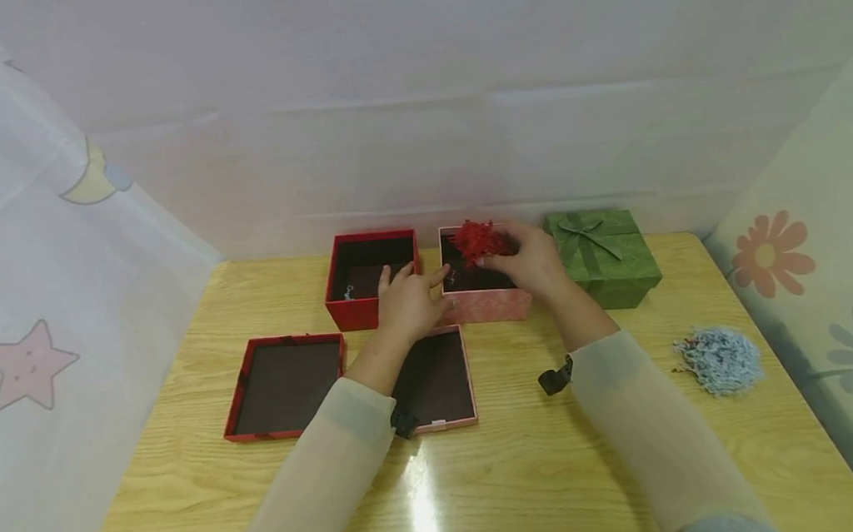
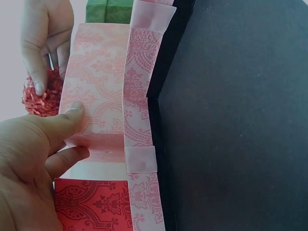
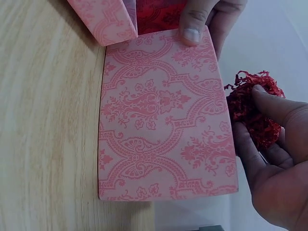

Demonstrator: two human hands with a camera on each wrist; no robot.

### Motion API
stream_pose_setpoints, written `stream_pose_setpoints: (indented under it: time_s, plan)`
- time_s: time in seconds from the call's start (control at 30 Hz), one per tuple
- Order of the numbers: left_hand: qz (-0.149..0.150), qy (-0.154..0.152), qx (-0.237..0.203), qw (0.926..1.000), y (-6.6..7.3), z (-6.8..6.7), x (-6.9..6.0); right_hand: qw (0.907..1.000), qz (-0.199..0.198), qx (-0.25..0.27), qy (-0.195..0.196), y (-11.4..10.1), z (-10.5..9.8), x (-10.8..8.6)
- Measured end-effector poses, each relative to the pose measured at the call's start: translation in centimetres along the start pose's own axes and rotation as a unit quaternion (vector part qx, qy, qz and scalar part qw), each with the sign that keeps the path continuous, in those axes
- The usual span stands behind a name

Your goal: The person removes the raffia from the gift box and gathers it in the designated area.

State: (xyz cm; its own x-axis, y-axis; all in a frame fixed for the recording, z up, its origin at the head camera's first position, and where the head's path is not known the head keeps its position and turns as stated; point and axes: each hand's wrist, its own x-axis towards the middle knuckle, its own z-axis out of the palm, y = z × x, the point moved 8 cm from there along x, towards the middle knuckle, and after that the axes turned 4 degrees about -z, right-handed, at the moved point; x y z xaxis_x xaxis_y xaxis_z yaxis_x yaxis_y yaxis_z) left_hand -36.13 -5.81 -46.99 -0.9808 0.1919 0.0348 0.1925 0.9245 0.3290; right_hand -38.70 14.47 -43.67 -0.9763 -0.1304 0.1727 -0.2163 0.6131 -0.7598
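My right hand (image 1: pixel 535 262) pinches a clump of red crinkled paper (image 1: pixel 475 240) over the opening of the pink patterned box (image 1: pixel 490 305). In the right wrist view the red clump (image 3: pixel 257 108) is between thumb and fingers, beside the box's rim. My left hand (image 1: pixel 408 302) holds the pink box at its left front corner; the left wrist view shows the thumb on the pink wall (image 2: pixel 96 82). Something small and silvery (image 1: pixel 451 277) lies inside the pink box. The open red box (image 1: pixel 355 313) stands just left of it, with a small pale item (image 1: pixel 349 292) inside.
A green box with a bow (image 1: pixel 610 260) stands closed at the right. A red lid (image 1: pixel 285 386) and a pink lid (image 1: pixel 435 378) lie inside up in front. A light blue paper clump (image 1: pixel 721 360) lies at the right of the wooden table (image 1: pixel 518 476).
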Motion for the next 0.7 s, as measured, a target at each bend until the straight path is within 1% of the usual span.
stream_pose_setpoints:
  time_s: [0.27,0.5,0.63,0.7]
  plan:
    - [0.0,-0.004,-0.005,1.0,0.0,-0.1,0.1,0.9989,0.01,0.045,0.0,0.0,-0.7,-1.5]
    - [0.0,0.001,-0.013,0.9999,-0.2,-0.4,0.1,0.995,0.018,0.098,0.007,-0.4,-1.6,-3.0]
    - [0.001,0.003,-0.016,0.9999,-0.3,-0.3,0.4,0.9962,-0.003,0.085,0.022,-0.5,-2.4,-3.8]
    - [0.002,0.002,-0.018,0.9998,-0.4,-0.2,0.5,0.9962,-0.006,0.082,0.027,-0.5,-2.7,-4.3]
